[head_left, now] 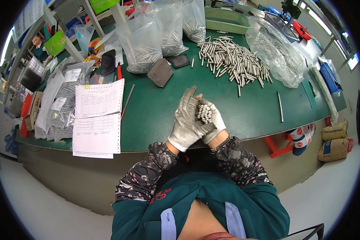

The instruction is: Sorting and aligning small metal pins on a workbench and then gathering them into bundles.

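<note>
A bundle of short steel pins point(204, 113) sits between my two gloved hands, their round ends turned toward me. My left hand point(187, 120) lies along the bundle's left side, fingers nearly straight and pointing away, with the thumb crossing below the pins. From the right, my right hand point(216, 121) cups the same bundle; its fingers are partly hidden behind the pins. Both hands are just above the near edge of the green table point(148, 130). Farther off lies a large heap of loose steel pins point(236, 60), with a few strays around it.
Clear plastic bags of pins point(142, 54) stand behind a dark block point(160, 73). Printed sheets point(97, 120) overhang the table's front edge at left, near a phone point(108, 63). A green basket point(228, 21) and a plastic bag point(278, 52) lie beyond the heap; a thin metal strip point(280, 107) is at right.
</note>
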Tool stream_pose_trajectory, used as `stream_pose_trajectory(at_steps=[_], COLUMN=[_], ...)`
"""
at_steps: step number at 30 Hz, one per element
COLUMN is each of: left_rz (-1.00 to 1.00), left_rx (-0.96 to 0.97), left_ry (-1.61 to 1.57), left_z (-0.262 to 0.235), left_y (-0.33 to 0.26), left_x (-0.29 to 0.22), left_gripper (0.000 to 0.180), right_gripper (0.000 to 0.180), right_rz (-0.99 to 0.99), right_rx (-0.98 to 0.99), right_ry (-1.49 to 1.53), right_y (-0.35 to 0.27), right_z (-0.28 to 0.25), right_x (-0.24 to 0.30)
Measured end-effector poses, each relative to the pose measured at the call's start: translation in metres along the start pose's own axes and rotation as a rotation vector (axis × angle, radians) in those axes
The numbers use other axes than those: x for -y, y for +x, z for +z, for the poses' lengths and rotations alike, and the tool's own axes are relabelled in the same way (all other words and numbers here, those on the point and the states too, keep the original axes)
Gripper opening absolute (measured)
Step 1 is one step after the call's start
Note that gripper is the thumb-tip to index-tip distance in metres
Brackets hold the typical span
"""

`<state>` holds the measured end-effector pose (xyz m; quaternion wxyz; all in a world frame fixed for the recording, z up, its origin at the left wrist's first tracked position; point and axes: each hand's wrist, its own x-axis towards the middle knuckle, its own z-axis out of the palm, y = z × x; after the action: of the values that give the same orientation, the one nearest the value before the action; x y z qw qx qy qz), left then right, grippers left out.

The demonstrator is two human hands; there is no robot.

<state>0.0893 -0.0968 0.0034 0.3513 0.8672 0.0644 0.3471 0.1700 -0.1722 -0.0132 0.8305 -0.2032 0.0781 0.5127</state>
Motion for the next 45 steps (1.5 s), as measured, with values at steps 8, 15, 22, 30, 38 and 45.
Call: stream_pose_trajectory(at_steps=[8,15,22,30,38,45], left_rz=[-0.038,-0.072,-0.246,-0.824,-0.894,-0.402], left_rx=[0.136,0.099,0.378,0.568,0.573,0.307], left_ry=[-0.042,-0.214,0.039,-0.853,-0.739,-0.567], left_z=[-0.004,-0.006,-0.043,-0.045,-0.05,-0.046], left_y=[0.004,0.007,0.008,-0.001,0.005,-0.006], left_x=[-0.002,-0.009,-0.043,-0.027,-0.032,0.0], left_gripper=[0.086,0.073,0.073,0.021,0.022,0.037], right_gripper=[0.023,0.021,0.016,0.012,0.021,0.034], right_rz=[0.062,-0.151,-0.878,-1.129,-1.026,-0.361], right_rx=[0.059,-0.153,-0.064,0.45,0.317,0.225], right_ry=[0.122,-0.068,-1.209,-2.045,-2.009,-1.302], right_y=[0.0,0.001,-0.03,-0.049,-0.049,-0.048], right_z=[-0.002,0.001,0.03,0.058,0.056,0.048], right_x=[-0.004,-0.001,0.012,0.016,0.011,0.026])
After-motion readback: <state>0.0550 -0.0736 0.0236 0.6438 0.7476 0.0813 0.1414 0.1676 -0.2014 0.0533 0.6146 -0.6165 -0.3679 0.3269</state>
